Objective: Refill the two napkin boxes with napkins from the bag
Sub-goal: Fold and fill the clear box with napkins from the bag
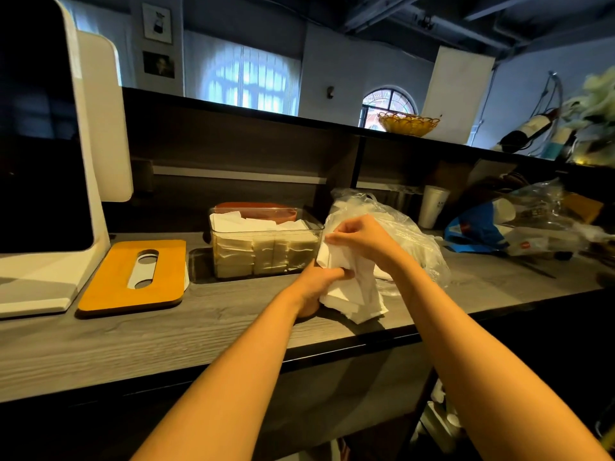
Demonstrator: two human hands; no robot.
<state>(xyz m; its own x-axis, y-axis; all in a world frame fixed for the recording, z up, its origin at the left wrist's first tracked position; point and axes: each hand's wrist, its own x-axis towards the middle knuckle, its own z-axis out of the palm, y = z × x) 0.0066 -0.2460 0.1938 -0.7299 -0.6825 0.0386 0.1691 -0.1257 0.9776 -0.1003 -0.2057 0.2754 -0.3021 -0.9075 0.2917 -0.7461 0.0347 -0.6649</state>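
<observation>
A clear plastic napkin box (266, 251) stands open on the grey counter, packed with white folded napkins. Behind it peeks a second box with a reddish-brown lid (256, 209). A wooden lid with an oval slot (133, 277) lies flat to the left. The clear plastic bag (409, 234) of napkins sits right of the box. In front of the bag, my left hand (317, 286) grips a bundle of white napkins (352, 294) from below, and my right hand (362, 239) pinches its top edge.
A white screen stand (50, 194) fills the left. A white paper cup (432, 206), a blue packet (476, 229) and crumpled plastic clutter the right of the counter (199, 327). On the upper shelf rest a yellow basket (407, 123) and a wine bottle (529, 129).
</observation>
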